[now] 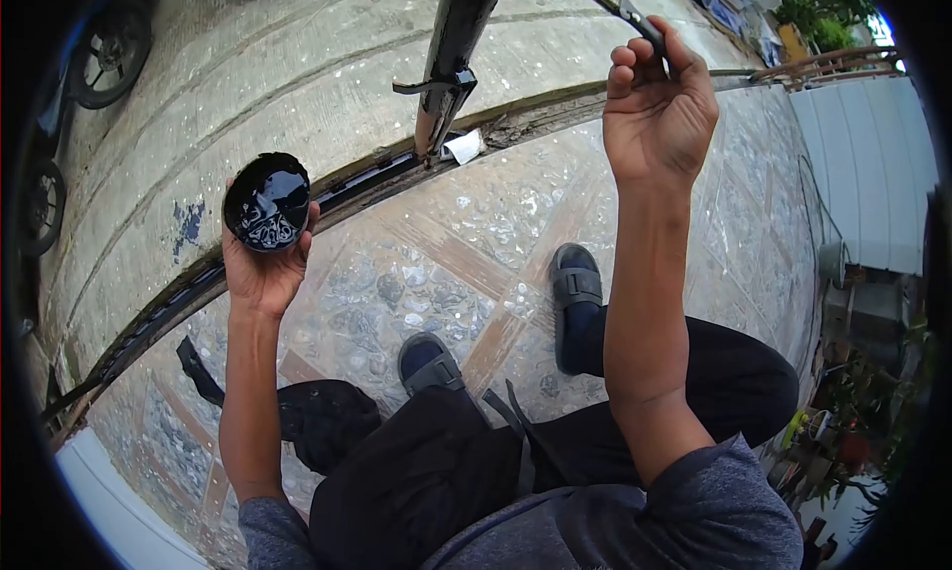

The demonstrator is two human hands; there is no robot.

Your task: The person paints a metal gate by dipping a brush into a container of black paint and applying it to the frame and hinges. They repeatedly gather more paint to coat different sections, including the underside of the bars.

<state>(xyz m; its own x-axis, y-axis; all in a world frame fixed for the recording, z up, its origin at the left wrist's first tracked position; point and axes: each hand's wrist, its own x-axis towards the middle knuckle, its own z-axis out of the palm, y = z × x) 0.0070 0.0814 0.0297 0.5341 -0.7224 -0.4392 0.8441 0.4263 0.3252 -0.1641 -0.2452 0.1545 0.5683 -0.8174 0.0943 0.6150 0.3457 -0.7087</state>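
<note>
My left hand (266, 283) is wrapped around a round cup of glossy black paint (266, 205), with its open top facing me. Raised at the upper right, my right hand (659, 114) pinches the dark handle of a paintbrush (645, 30) between thumb and fingers. The brush points up and left, and its far end runs to the top edge of the view. Between my hands stands a metal post (461, 35), black over most of its length and brownish near its foot. A black latch-like bracket (436, 86) sticks out from it.
A low black rail (367, 178) runs along the paving edge, with a whitish scrap (463, 147) by the post. My sandalled feet rest on stone-patterned tiles (476, 223). Motorcycle wheels (109, 55) show at left; a white panel (861, 169) and plants are at right.
</note>
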